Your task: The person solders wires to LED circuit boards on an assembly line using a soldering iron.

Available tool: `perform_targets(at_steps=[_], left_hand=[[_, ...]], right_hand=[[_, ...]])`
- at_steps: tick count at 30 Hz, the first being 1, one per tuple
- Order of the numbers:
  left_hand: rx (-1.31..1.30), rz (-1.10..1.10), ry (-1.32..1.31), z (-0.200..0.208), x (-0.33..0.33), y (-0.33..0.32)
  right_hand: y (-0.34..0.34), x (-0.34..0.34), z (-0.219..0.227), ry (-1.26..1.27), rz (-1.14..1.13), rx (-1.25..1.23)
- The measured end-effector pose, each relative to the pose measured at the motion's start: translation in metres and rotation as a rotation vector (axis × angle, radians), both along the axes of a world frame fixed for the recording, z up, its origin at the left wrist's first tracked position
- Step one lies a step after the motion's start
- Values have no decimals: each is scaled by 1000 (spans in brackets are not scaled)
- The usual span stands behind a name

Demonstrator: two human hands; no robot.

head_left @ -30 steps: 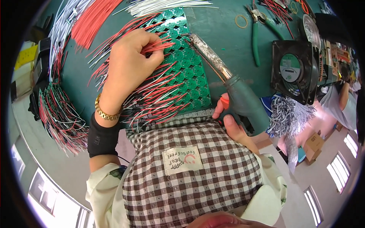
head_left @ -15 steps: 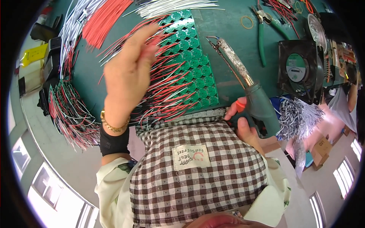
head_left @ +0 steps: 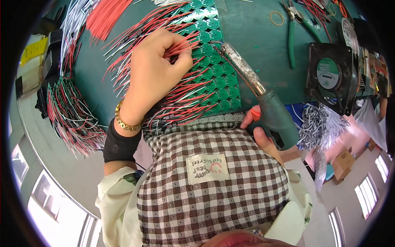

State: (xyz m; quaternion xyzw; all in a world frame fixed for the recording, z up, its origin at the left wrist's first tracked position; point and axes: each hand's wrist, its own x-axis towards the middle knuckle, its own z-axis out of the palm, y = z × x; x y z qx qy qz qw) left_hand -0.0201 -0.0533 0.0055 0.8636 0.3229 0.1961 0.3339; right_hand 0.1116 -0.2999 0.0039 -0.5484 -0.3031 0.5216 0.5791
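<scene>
My left hand [head_left: 158, 72] is closed in a pinch on red wires [head_left: 181, 48], whose ends reach over a panel of round green circuit boards [head_left: 224, 82]. Rows of red, black and white wires [head_left: 185, 88] lie along the panel's left side, under and around the hand. In my right hand [head_left: 262, 133] is the handle of a soldering gun [head_left: 273, 111] with a dark green body and a red trigger. Its metal tube slants up and left, and the tip lies over the boards, close to the left fingertips. Whether the tip touches a board, I cannot tell.
Red wires [head_left: 109, 16] are bundled at the far left, and wired boards [head_left: 74, 115] hang off the left edge. Green-handled pliers [head_left: 291, 41], a rubber band [head_left: 277, 18] and a black fan [head_left: 331, 76] lie to the right. Grey-white wire bundles [head_left: 321, 127] sit below the fan.
My left hand has moved right, from above the wires to the boards, and now pinches red wires. The soldering gun's tip has come in over the boards, close to that hand.
</scene>
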Motion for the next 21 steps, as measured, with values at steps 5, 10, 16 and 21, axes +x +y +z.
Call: perform_targets(at_steps=[5, 10, 16, 21], left_hand=[[-12, -40, -50, -2, 0, 2], [12, -48, -54, -5, 0, 4], [108, -81, -56, -8, -2, 6], [126, -64, -23, -8, 0, 6]], right_hand=[[-3, -12, -9, -56, -84, -12], [6, -1, 3, -169, 86, -131], [6, -4, 1, -189, 67, -129], [11, -5, 3, -246, 65, -119]])
